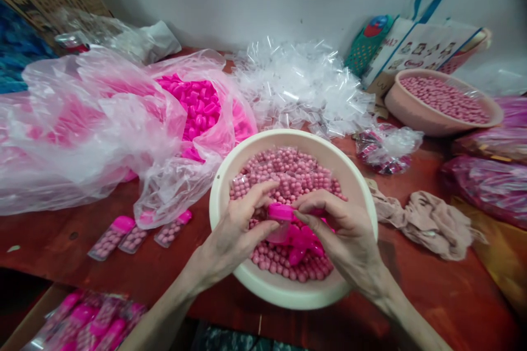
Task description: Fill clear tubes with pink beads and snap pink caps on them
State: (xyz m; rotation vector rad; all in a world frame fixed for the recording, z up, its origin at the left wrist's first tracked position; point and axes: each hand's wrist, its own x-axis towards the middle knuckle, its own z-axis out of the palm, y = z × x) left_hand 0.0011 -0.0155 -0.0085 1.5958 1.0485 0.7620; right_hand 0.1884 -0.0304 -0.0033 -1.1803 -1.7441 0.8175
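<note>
Three filled, capped tubes [135,236] lie on the desk [173,274] to the left of the hands, while the cream bowl [358,192] beneath them remains full of pink candy balls [288,167]. Over the bowl, the left hand [236,230] pinches a small clear tube [280,230]; the right hand [341,230] pinches its pink cap [280,211] and holds spare caps [304,244] underneath.

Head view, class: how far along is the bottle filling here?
Done: three capped, filled bottles lie on the table, more in the box. In hand: both hands, left hand and right hand, hold a capped bottle over the bowl. Left: the bowl holds many candies; the bag holds many caps.
</note>
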